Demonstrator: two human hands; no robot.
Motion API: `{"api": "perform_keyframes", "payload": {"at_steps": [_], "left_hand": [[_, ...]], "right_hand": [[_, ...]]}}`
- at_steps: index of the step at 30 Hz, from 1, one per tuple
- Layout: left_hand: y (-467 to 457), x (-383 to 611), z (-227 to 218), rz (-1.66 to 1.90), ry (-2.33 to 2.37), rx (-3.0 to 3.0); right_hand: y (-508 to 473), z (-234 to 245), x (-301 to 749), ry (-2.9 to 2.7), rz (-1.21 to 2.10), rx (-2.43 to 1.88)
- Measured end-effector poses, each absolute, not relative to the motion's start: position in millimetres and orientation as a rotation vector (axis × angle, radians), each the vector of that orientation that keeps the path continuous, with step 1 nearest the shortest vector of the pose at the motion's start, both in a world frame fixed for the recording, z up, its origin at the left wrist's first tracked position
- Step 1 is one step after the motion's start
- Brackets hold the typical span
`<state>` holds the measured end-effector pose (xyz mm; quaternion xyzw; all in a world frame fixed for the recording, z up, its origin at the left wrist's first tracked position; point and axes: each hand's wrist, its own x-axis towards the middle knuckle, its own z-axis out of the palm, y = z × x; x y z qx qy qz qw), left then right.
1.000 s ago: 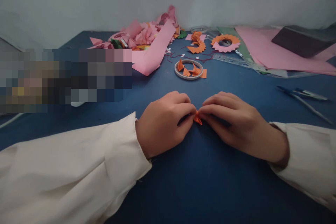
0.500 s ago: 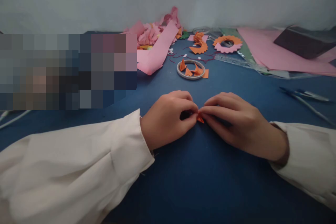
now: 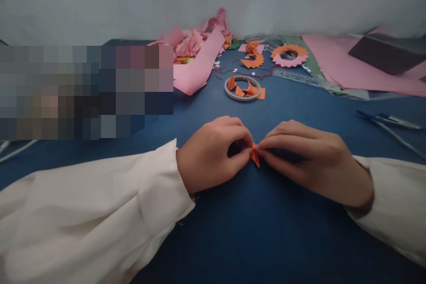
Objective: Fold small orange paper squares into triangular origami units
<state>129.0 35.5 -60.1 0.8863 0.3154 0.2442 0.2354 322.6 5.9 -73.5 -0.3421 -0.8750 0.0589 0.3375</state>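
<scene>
A small folded piece of orange paper (image 3: pixel 255 157) is pinched between both hands above the blue table. My left hand (image 3: pixel 216 153) is closed, thumb and index finger gripping its left side. From the right, the fingertips of my right hand (image 3: pixel 309 155) press on its other side. The paper's pointed lower end sticks out toward me; its upper part is mostly hidden by fingers. Beyond my hands lies a ring (image 3: pixel 227 90) like a tape roll, with several folded orange paper pieces (image 3: pixel 239 92) inside it.
Crumpled pink paper and a pink strip (image 3: pixel 203 64) lie at the back. A curved orange folded-paper chain (image 3: pixel 254 60) and an orange-and-pink paper ring (image 3: pixel 278 51) sit behind the tape ring. Pink sheets (image 3: pixel 333 62), a dark flat object (image 3: pixel 388 53) and pens (image 3: pixel 399 120) are on the right.
My right hand has shifted slightly right and toward me. More of the orange paper's pointed end now shows between the fingers. The left hand has barely moved.
</scene>
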Motion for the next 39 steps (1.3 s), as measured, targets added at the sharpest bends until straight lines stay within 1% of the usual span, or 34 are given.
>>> {"api": "perform_keyframes", "payload": {"at_steps": [18,22,23,25,29,39], "left_hand": [[33,125,-63,0.644,0.913,2.564],[22,123,-59,0.866,0.958,2.746],[18,122,-58,0.92,0.897,2.829],[12,119,-56,0.793,0.798,2.959],[10,114,-57,0.65,0.793,3.035],[16,114,-59,0.538,0.7,3.064]], "right_hand": [[9,-75,323,-2.318,0.255,-0.949],[10,-75,321,-2.319,0.304,-0.959],[10,-75,321,-2.32,0.297,-0.955],[11,-75,321,-2.322,0.265,-0.943],[10,-75,322,-2.333,0.246,-0.935],[6,-74,320,-2.332,0.196,-0.951]]}}
